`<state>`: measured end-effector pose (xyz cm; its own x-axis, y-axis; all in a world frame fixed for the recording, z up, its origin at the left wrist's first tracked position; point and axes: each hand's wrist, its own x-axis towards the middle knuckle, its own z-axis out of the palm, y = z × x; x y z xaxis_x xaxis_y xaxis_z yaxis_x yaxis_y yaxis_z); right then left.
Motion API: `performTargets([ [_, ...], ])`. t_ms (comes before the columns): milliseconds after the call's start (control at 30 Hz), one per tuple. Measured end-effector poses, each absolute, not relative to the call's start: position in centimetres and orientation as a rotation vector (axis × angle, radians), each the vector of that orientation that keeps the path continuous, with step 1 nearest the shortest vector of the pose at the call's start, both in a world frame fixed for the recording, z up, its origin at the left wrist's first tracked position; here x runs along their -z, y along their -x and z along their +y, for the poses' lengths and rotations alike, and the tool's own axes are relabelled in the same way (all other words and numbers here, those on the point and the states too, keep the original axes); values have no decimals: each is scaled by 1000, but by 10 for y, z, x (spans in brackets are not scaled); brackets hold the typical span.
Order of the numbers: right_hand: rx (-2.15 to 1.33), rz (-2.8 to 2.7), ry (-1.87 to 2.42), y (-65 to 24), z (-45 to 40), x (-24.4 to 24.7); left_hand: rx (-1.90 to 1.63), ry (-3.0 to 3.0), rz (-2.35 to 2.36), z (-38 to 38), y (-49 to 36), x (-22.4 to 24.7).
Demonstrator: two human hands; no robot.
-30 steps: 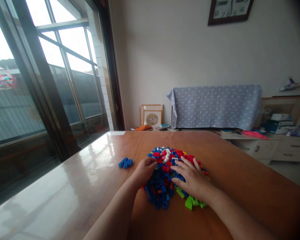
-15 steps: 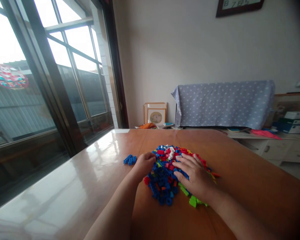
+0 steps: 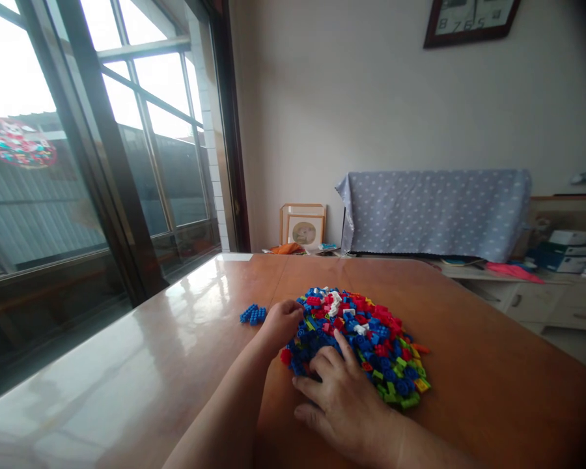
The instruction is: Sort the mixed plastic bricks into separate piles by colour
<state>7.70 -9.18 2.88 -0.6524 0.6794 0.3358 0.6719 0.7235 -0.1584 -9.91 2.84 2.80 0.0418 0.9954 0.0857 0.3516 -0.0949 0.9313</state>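
Observation:
A heap of toy building blocks (image 3: 366, 326), mostly blue with red, white, green and yellow ones, lies on the wooden table (image 3: 469, 365). My left hand (image 3: 283, 320) rests at the heap's left edge, fingers curled together; whatever they may hold is hidden. Over the near left part of the heap, my right hand (image 3: 342, 391) reaches with its fingers spread among dark blue blocks. A small group of blue blocks (image 3: 252, 314) sits apart, just left of my left hand. By my left wrist lies a red round piece (image 3: 286, 356).
Tall glass doors (image 3: 141, 150) stand along the left side. Beyond the table's far edge are framed pictures (image 3: 303, 227), a polka-dot cloth (image 3: 434, 212) draped over something, and a white cabinet (image 3: 557, 303) at right. A clock (image 3: 471, 23) hangs on the wall.
My right hand has moved left and nearer to me, from the heap's right side to its near left part, uncovering blocks on the right. My left hand has hardly moved.

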Motion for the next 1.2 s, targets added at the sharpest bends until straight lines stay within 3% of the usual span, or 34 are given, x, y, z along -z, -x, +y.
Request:
performTargets([
  [300,-10,-2609,963,-79,-91,-28,-1081,-1617,1376,25,100,-32],
  [700,-291,-1941,1118,-117,-54,-22,-984,-1602,1054,6,93,-51],
  [1000,-344,-1873,1157,-120,-47,-16,-818,-1539,871,-2,91,-56],
  [1200,-309,-1820,1163,-127,-39,-9,-1062,-1453,1108,12,104,-49],
])
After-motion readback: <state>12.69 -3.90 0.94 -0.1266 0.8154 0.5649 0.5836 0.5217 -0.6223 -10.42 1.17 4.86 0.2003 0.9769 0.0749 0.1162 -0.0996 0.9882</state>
